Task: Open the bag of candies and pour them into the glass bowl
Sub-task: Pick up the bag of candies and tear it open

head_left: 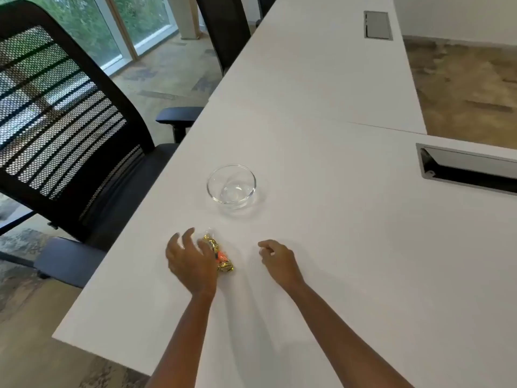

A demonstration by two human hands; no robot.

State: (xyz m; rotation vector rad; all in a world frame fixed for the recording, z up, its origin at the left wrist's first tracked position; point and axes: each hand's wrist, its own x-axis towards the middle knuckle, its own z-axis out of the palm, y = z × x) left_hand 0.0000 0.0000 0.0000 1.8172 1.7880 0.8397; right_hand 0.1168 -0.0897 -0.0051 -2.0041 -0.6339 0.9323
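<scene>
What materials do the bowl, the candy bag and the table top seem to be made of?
The bowl looks like clear, smooth glass: the white table shows through it. The candy bag seems thin transparent plastic film, with shiny gold and orange wrappers visible inside. The table top is matte white, probably laminate, though the core is hidden.

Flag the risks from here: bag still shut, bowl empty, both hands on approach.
1. The bag of candies lies near the table's left edge; a fumbled pickup by the left hand could knock it off.
2. The right hand isn't on the bag; a one-handed tear may scatter candies.
3. The glass bowl is small and light-looking; a fast pour might overshoot or nudge it.
</scene>
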